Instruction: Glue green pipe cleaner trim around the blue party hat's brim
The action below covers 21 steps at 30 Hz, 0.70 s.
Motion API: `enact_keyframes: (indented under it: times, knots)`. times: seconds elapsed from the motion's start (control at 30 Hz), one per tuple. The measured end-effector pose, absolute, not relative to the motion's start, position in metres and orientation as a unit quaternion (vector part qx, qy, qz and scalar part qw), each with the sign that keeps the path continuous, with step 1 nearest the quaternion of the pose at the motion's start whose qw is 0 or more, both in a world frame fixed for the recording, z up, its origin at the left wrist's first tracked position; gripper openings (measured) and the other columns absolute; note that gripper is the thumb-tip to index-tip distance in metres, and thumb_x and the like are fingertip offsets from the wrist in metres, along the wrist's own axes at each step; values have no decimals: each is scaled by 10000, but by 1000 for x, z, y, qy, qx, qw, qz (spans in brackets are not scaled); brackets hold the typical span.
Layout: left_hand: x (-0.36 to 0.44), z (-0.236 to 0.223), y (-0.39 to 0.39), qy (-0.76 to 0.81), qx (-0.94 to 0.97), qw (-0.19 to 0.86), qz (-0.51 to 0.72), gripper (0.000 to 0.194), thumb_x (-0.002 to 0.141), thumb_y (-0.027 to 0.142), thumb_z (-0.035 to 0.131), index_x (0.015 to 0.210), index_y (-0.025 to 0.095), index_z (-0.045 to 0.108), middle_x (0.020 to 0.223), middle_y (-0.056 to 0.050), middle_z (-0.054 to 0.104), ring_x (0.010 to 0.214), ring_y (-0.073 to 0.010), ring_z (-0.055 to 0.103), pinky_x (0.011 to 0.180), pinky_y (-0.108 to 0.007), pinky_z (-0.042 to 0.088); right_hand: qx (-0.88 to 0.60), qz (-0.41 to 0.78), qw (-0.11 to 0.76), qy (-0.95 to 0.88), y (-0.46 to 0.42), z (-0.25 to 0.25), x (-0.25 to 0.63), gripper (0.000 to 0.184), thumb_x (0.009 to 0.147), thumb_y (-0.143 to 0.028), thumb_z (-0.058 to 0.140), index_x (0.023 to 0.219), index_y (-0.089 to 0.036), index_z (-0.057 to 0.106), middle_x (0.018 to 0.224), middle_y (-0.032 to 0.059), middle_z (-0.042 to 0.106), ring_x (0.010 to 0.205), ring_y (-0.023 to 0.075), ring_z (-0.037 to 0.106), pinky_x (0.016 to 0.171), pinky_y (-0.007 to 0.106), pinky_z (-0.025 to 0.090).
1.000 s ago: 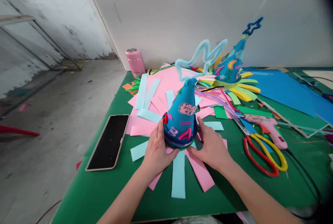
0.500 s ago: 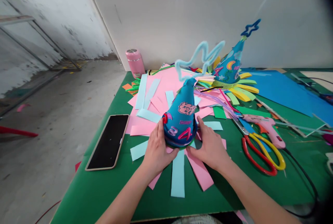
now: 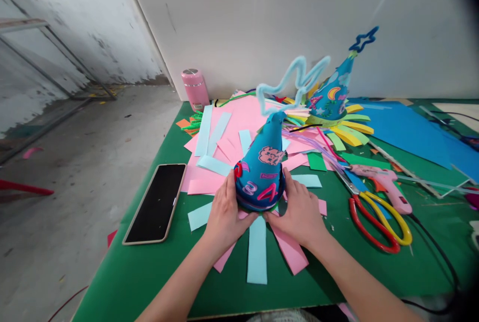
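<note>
A blue cone-shaped party hat (image 3: 258, 172) stands between my hands, leaning slightly right at its tip. Pink letters and a pink cloud-like sticker decorate its side, and a pale blue fuzzy pipe cleaner (image 3: 299, 75) bends out from the top. My left hand (image 3: 226, 207) is wrapped round the lower left of the hat, thumb at the front of the base. On the other side, my right hand (image 3: 299, 209) grips the base the same way. Pale blue strips (image 3: 257, 252) and pink strips (image 3: 290, 249) fan out around the hat's bottom.
To the left lies a phone (image 3: 156, 204); a pink bottle (image 3: 195, 90) stands behind. On the right are red-and-yellow scissors (image 3: 381, 217) and a pink glue gun (image 3: 383, 182) with a black cord. A second decorated hat (image 3: 333, 95) stands at the back near blue sheets (image 3: 404, 130).
The hat has tilted a little to the right, its tip and pipe cleaner shifting right. My right thumb has slid slightly inward along the base. Both hands stay on the hat.
</note>
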<state>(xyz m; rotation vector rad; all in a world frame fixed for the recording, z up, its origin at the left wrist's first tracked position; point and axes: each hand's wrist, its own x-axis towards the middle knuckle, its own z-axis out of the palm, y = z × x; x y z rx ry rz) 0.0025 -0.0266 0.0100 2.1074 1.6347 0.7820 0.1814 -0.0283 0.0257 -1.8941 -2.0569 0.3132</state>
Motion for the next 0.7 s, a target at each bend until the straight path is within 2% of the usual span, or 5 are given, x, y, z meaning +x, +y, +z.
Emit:
enact_keyframes:
  times: [0.27,0.4,0.53,0.6,0.7]
  knots:
    - [-15,16,-23,547,754,257,259,1001,700,297,657,1402,207,-51,1419,-175,287,1298,-302,291,1003,-478,319,-667,108,167,-718,-28,27,180,969,623,-497,578,1405,-153,121,1102,138,552,1004,328,490,786,459,346]
    - [-27,25,-22,565,713,280,306,845,730,295,624,1386,173,105,1372,-170,360,1249,-274,377,976,-433,362,-668,107,168,-717,-28,26,180,961,625,-497,572,1406,-177,113,1092,125,554,1003,323,493,782,456,348]
    - [-36,37,-32,575,679,175,423,143,830,205,443,932,176,539,1006,-82,566,1001,-211,536,847,-356,428,-668,106,169,-717,-28,24,181,951,631,-512,563,1405,-187,117,1082,113,554,994,314,499,776,451,356]
    - [-34,42,-40,568,688,150,426,181,844,156,370,722,188,499,815,-46,545,879,-193,543,752,-327,435,-666,102,172,-719,-28,23,182,946,632,-512,562,1404,-183,125,1074,118,557,981,314,504,770,448,359]
    - [-18,44,-53,570,739,128,336,220,851,130,313,692,190,454,693,-23,514,699,-177,504,646,-323,417,-665,94,172,-720,-27,22,181,952,629,-503,566,1405,-175,122,1067,123,561,971,316,509,764,448,361]
